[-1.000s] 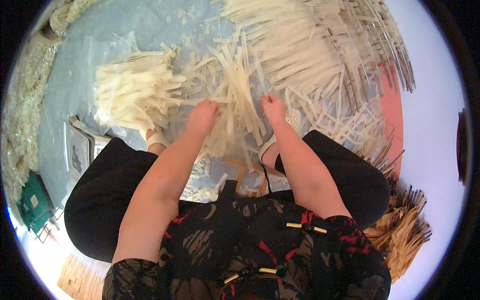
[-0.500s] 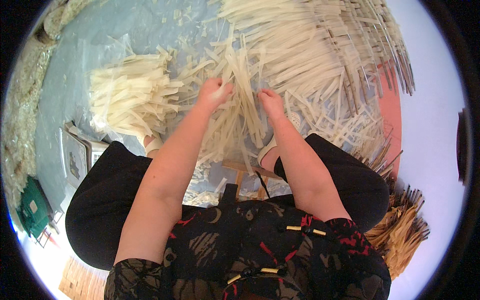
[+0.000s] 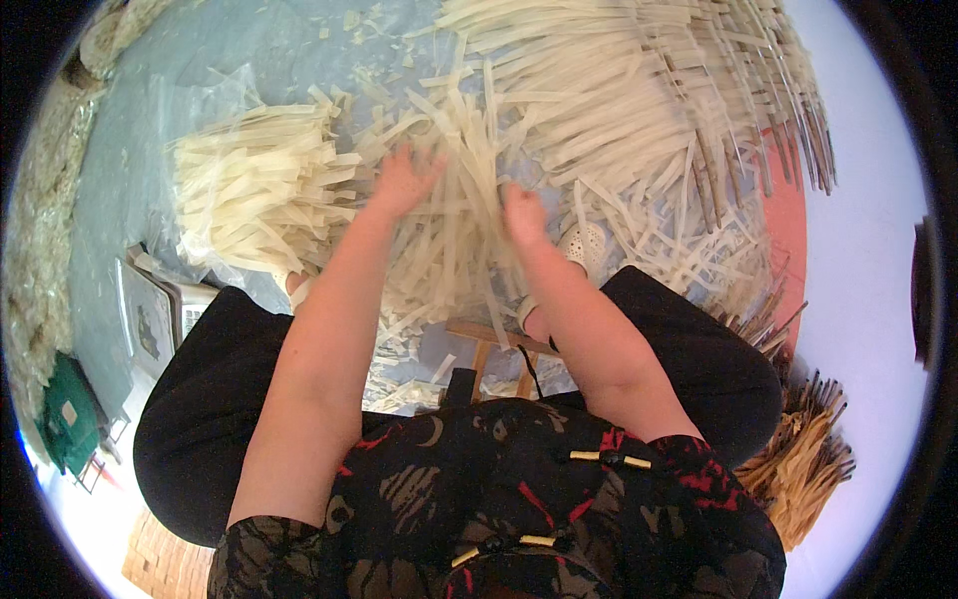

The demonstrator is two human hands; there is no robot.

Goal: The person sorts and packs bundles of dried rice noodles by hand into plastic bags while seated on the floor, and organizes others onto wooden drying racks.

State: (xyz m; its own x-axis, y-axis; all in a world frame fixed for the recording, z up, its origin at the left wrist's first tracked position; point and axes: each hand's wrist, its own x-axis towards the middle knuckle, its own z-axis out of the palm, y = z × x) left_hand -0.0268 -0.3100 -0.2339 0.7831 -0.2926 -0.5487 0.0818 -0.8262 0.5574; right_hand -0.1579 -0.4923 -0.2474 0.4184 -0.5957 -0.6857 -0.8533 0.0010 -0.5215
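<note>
Between my feet lies a loose heap of pale cream, flat, ribbon-like strips [image 3: 449,245], crossing each other at many angles. My left hand [image 3: 407,182] is at the heap's left side, fingers spread and somewhat blurred, with nothing visible gripped. At the heap's right edge, my right hand [image 3: 524,213] has its fingers curled in beside the upright strips. Whatever it may hold is hidden by the fingers. A neater bundle of similar strips [image 3: 261,180], partly in clear plastic, lies left of my left hand.
Rows of cream strips hanging on thin dark rods [image 3: 639,90] fill the upper right. Brown strips on rods [image 3: 803,454] stand at the lower right. A wooden frame [image 3: 482,359] sits between my legs. Strip scraps litter the grey-blue floor [image 3: 289,50]. A green object [image 3: 68,414] stands far left.
My left hand has gone from closed to spread fingers and moved slightly left. My right hand has shifted a little left and nearer to me. Strips in the heap have moved.
</note>
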